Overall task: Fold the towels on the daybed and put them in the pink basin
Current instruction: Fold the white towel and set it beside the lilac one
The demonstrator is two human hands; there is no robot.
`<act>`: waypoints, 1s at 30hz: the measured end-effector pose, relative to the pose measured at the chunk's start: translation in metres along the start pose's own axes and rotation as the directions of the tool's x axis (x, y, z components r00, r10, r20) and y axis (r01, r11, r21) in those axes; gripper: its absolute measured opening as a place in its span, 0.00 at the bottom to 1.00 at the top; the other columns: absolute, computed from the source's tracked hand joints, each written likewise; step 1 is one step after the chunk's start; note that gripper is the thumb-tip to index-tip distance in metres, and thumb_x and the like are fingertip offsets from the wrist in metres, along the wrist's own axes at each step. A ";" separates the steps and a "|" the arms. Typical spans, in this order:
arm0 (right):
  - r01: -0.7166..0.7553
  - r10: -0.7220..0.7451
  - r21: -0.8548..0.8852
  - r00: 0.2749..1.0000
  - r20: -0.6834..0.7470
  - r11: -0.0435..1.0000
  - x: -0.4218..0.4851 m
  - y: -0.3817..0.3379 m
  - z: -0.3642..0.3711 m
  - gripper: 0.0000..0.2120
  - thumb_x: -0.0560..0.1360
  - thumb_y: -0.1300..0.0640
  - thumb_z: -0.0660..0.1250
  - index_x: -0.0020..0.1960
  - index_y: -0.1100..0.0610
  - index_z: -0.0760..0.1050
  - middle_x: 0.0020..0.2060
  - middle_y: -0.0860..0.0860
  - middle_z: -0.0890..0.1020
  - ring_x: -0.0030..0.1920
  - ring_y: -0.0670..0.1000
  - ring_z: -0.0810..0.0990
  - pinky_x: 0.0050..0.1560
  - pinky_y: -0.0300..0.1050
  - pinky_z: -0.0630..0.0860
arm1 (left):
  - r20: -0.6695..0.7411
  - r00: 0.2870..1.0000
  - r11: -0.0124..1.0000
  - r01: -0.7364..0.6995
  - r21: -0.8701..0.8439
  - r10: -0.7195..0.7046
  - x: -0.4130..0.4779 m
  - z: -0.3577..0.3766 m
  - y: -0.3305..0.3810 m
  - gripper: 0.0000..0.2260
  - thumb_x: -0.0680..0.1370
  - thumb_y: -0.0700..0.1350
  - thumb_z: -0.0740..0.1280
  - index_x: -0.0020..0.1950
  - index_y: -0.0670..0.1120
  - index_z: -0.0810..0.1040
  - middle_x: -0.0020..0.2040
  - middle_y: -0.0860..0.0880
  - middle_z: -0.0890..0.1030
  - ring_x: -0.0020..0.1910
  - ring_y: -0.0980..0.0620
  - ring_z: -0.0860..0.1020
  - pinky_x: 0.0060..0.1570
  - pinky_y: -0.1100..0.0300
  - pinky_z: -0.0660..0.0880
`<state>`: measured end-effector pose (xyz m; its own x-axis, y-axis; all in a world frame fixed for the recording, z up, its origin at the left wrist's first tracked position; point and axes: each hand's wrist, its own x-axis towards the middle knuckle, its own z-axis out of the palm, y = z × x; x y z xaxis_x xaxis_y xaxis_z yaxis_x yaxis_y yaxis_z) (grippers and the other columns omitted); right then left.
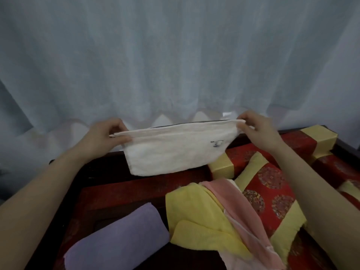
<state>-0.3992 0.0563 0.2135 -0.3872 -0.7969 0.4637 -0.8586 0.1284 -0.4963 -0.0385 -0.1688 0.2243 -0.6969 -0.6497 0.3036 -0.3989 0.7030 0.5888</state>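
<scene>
A pale cream towel (175, 151) with a small dark embroidered mark hangs folded in the air above the daybed. My left hand (105, 135) pinches its upper left corner and my right hand (259, 131) pinches its upper right corner, stretching the top edge straight. Below, a folded lilac towel (120, 238) lies at the front left. A yellow towel (198, 217) and a pink towel (233, 207) lie crumpled together in the middle. The pink basin is out of view.
The dark wooden daybed (101, 172) has a red cushioned seat. Red-and-yellow patterned cushions (270, 193) and bolsters (303, 141) crowd the right side. A pale blue-white curtain (175, 55) hangs close behind the daybed's back rail.
</scene>
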 end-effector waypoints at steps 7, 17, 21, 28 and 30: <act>-0.075 0.074 -0.024 0.997 -0.036 0.997 0.038 -0.004 0.026 0.08 0.77 0.62 0.63 0.48 0.62 0.80 0.41 0.57 0.82 0.43 0.54 0.78 0.40 0.43 0.64 | -0.203 0.979 0.987 0.054 0.154 -0.022 0.027 -0.006 -0.004 0.06 0.71 0.43 0.74 0.42 0.53 0.79 0.35 0.52 0.80 0.36 0.63 0.77 0.36 0.77 0.66; -0.222 0.166 0.505 0.974 0.154 0.834 -0.041 -0.005 0.008 0.02 0.74 0.64 0.67 0.43 0.64 0.78 0.34 0.48 0.82 0.39 0.46 0.79 0.42 0.34 0.74 | 0.169 0.984 0.995 0.065 -0.079 -0.051 -0.057 -0.007 0.004 0.17 0.65 0.65 0.71 0.43 0.53 0.81 0.41 0.56 0.84 0.39 0.59 0.81 0.41 0.68 0.75; -0.395 0.162 0.588 0.898 0.409 0.706 -0.141 0.014 0.024 0.05 0.72 0.64 0.65 0.42 0.66 0.76 0.34 0.57 0.77 0.37 0.52 0.75 0.39 0.41 0.71 | 0.436 0.891 0.964 0.216 -0.157 -0.129 -0.145 0.040 -0.013 0.10 0.73 0.55 0.70 0.44 0.49 0.80 0.39 0.51 0.82 0.39 0.52 0.80 0.39 0.58 0.76; -0.724 0.402 0.517 0.686 0.606 0.456 -0.275 0.052 0.090 0.09 0.70 0.60 0.71 0.40 0.66 0.76 0.35 0.58 0.76 0.40 0.53 0.75 0.39 0.40 0.75 | 0.577 0.753 0.896 0.437 -0.079 -0.317 -0.251 0.151 -0.054 0.15 0.75 0.42 0.69 0.41 0.65 0.78 0.39 0.67 0.81 0.37 0.68 0.77 0.38 0.75 0.72; -0.795 0.502 0.471 0.606 0.617 0.382 -0.291 0.057 0.110 0.18 0.66 0.53 0.76 0.41 0.67 0.74 0.36 0.58 0.73 0.41 0.52 0.75 0.42 0.42 0.78 | 0.560 0.736 0.841 0.527 -0.123 -0.379 -0.257 0.168 -0.066 0.10 0.75 0.42 0.69 0.42 0.59 0.79 0.41 0.56 0.83 0.36 0.61 0.78 0.40 0.66 0.75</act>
<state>-0.2990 0.2305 -0.0303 -0.4580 -0.7829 -0.4210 0.1381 0.4051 -0.9038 0.0665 0.0007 -0.0184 -0.6957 -0.5831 -0.4196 -0.6294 0.2131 0.7473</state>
